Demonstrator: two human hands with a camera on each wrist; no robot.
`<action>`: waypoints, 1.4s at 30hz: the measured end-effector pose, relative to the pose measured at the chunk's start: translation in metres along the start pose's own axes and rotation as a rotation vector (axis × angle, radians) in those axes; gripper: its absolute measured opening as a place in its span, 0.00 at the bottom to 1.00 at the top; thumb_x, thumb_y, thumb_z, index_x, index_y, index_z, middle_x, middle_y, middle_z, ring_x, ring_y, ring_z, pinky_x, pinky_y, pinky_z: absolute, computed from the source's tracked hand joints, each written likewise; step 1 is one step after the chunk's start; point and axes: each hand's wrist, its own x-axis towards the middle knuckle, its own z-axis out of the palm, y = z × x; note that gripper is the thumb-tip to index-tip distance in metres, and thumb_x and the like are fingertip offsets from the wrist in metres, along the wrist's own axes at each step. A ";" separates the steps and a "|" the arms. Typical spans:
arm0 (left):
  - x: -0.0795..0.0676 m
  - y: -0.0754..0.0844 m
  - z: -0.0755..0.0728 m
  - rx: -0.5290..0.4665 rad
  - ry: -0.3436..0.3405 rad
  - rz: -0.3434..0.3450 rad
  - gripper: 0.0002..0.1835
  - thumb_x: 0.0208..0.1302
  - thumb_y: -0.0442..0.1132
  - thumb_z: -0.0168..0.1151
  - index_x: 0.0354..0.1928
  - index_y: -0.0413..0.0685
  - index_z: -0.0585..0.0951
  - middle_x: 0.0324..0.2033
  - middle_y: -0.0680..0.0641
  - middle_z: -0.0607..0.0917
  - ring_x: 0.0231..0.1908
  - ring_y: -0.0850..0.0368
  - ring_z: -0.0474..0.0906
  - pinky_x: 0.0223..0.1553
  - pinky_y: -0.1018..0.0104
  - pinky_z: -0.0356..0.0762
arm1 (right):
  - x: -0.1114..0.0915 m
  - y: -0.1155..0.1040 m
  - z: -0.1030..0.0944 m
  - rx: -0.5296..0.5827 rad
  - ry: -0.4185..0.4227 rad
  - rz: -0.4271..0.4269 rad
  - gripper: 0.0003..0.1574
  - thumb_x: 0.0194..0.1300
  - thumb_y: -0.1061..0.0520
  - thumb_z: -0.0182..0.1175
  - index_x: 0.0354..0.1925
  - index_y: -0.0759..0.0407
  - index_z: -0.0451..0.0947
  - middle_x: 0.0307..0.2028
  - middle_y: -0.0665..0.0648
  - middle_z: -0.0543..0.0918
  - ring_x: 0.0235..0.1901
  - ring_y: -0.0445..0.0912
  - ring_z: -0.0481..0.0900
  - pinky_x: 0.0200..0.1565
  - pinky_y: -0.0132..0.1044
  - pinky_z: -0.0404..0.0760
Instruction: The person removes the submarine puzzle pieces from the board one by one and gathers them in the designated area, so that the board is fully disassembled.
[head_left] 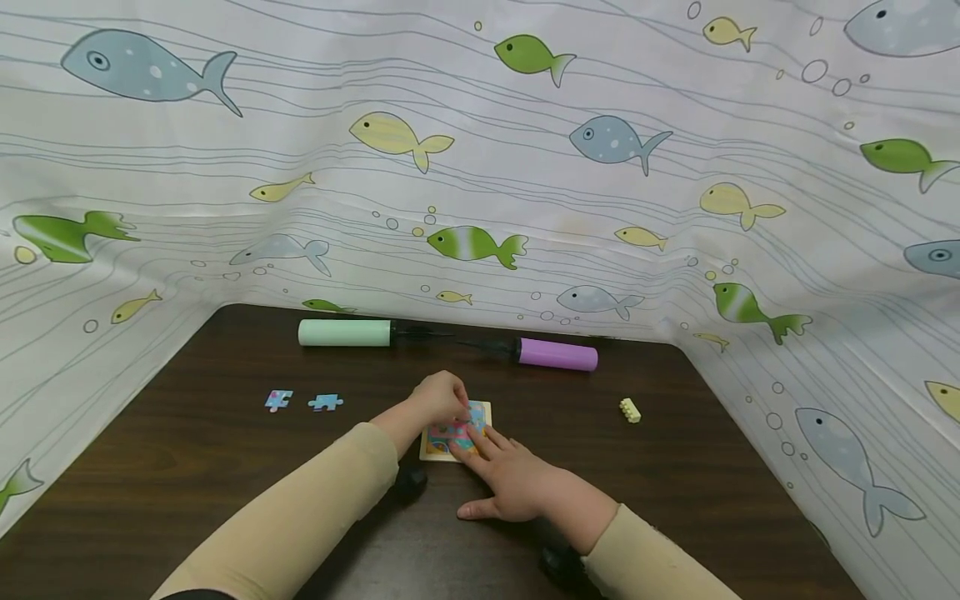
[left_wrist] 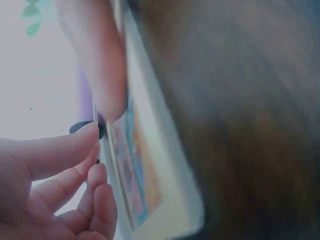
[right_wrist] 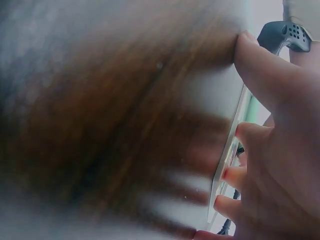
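Note:
My left hand [head_left: 437, 400] is over the far side of a small jigsaw puzzle board [head_left: 487, 410] with a pale border and a colourful picture. Its fingertips pinch a thin puzzle piece [left_wrist: 95, 113], seen edge-on in the left wrist view and mostly hidden by the fingers. From the near right, my right hand [head_left: 517, 483] reaches the board with fingers spread. Its fingertips [right_wrist: 231, 175] rest along the board's edge, while the thumb is out to the side on the table. Part of the puzzle picture is hidden under both hands.
Two loose blue puzzle pieces [head_left: 326, 402] lie on the dark wooden table [head_left: 187, 467] to the left. A pale yellow toy brick [head_left: 630, 410] is at the right. Behind the board lie a mint-green pump [head_left: 345, 333] and a purple pump [head_left: 558, 354]. A fish-print curtain [head_left: 480, 167] surrounds the table.

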 end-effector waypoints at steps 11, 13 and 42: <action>-0.023 -0.027 -0.048 0.079 0.080 0.051 0.06 0.59 0.36 0.71 0.28 0.46 0.82 0.26 0.50 0.79 0.27 0.53 0.73 0.29 0.60 0.72 | 0.002 -0.001 0.001 -0.012 -0.008 0.037 0.56 0.61 0.20 0.46 0.78 0.36 0.41 0.78 0.55 0.42 0.75 0.56 0.40 0.66 0.60 0.54; -0.027 -0.036 -0.058 0.091 0.086 0.045 0.06 0.59 0.36 0.70 0.28 0.46 0.82 0.26 0.49 0.79 0.27 0.53 0.72 0.30 0.59 0.71 | 0.002 -0.001 0.001 -0.013 -0.008 0.043 0.56 0.61 0.19 0.46 0.78 0.35 0.41 0.78 0.55 0.42 0.75 0.55 0.39 0.67 0.59 0.54; -0.049 -0.099 -0.100 0.153 0.019 -0.052 0.07 0.58 0.33 0.69 0.25 0.45 0.80 0.26 0.49 0.78 0.28 0.52 0.71 0.30 0.58 0.69 | 0.004 0.002 0.004 -0.026 0.013 0.029 0.56 0.61 0.19 0.45 0.78 0.34 0.40 0.78 0.55 0.42 0.75 0.55 0.40 0.66 0.60 0.55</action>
